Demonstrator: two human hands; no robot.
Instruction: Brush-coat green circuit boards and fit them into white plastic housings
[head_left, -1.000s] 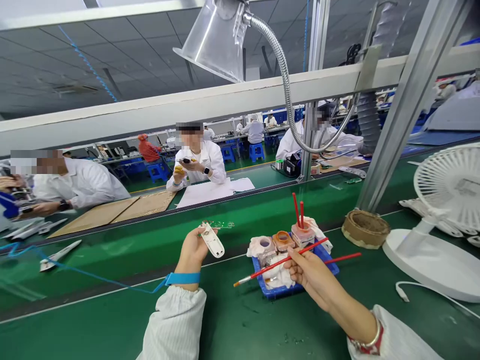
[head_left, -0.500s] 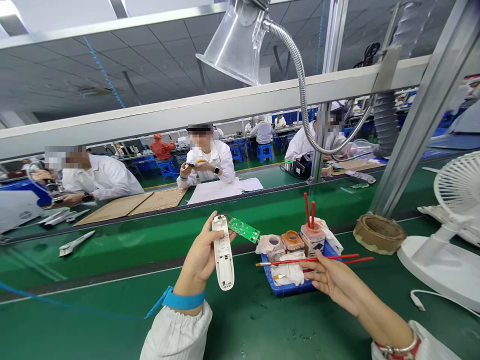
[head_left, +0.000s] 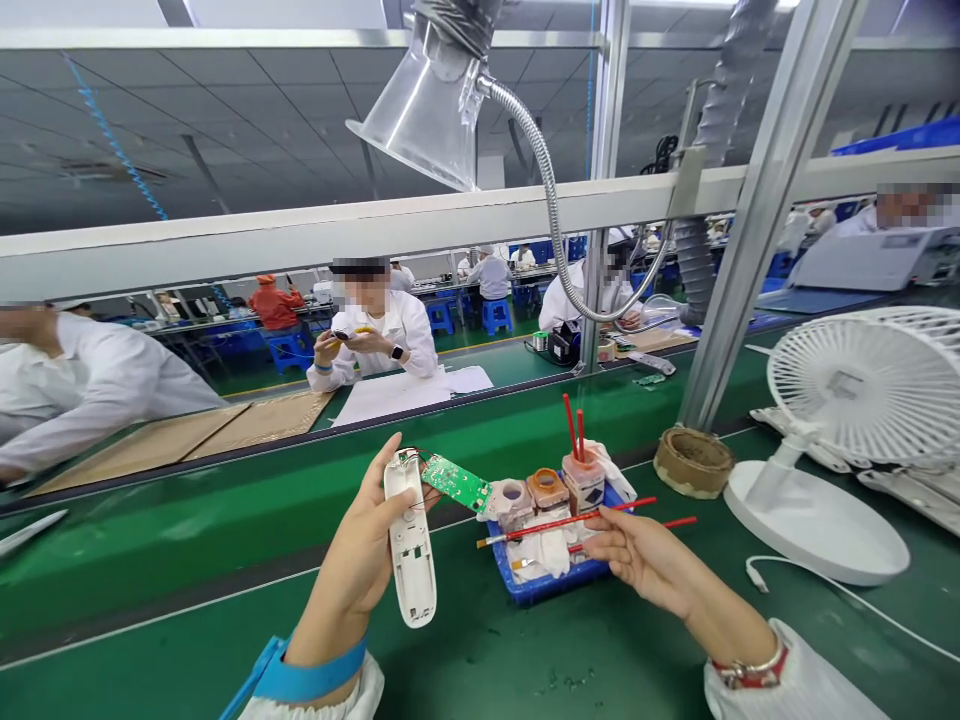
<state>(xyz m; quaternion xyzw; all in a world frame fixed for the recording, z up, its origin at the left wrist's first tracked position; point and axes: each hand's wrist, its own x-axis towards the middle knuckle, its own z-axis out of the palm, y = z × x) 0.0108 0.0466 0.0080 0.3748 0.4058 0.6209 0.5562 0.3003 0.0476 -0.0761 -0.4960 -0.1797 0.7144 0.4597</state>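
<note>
My left hand [head_left: 367,545] is closed around a long white plastic housing [head_left: 414,575], its hollow inner side facing me. A green circuit board [head_left: 457,484] sticks out to the right from the housing's upper end, with thin wires between them. In my right hand [head_left: 637,555], the thumb and fingertips pinch a red-handled brush [head_left: 555,524], its bristles pointing left over the blue tray [head_left: 555,590]. A second red brush [head_left: 679,522] passes beneath that hand, with its bristle end on white tissue [head_left: 544,552] in the tray.
Open jars [head_left: 545,487] stand in the tray, one holding two upright red brushes [head_left: 574,428]. To the right are a tape roll [head_left: 694,462], a white fan [head_left: 817,525] and its cable. A clear fume hood [head_left: 424,110] hangs above. Co-workers sit across the green bench.
The view has turned to the right, so the scene sits farther left. The brush in my right hand has tilted, its handle end now higher. My left hand still holds the housing.
</note>
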